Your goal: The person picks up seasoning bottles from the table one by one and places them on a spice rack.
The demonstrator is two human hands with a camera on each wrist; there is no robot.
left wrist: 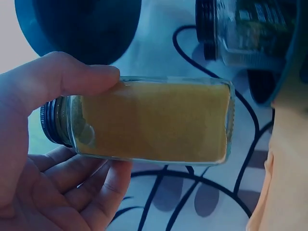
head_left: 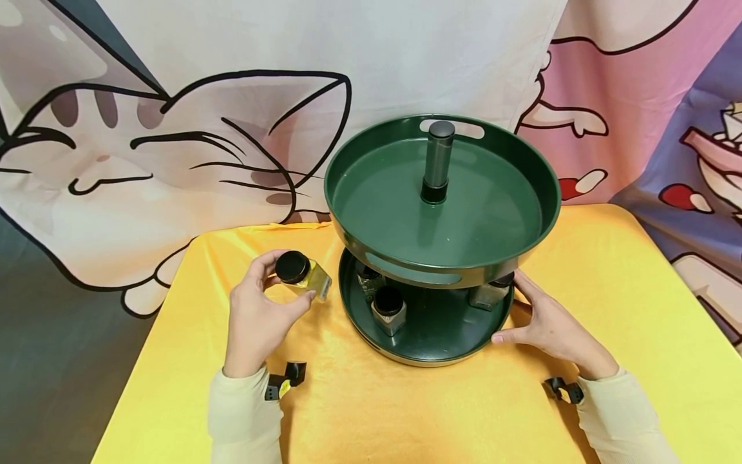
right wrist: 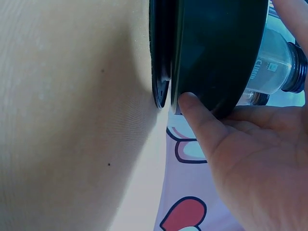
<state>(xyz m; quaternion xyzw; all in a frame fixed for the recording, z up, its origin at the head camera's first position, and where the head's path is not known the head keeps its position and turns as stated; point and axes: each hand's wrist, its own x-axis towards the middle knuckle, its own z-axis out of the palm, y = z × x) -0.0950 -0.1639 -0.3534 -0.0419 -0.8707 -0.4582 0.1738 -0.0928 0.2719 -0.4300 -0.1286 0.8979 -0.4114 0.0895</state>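
Note:
A glass spice jar (head_left: 313, 281) with a black lid and yellow powder is held in my left hand (head_left: 257, 316), left of the two-tier green turntable. In the left wrist view, the thumb lies along one side of the jar (left wrist: 154, 120) and fingers support the opposite side. The turntable's lower tray (head_left: 429, 345) carries several black-lidded jars, including a front jar (head_left: 389, 312) and a right-hand jar (head_left: 489, 293). At the right side of this tray, my right hand (head_left: 551, 325) rests with spread fingers, its thumb touching the outer wall.
The upper tray (head_left: 435, 232) overhangs the lower one and hides part of its inside. A dark post (head_left: 438, 158) rises from its middle. Yellow cloth (head_left: 406, 412) covers the table, and a printed cartoon curtain (head_left: 232, 148) hangs behind.

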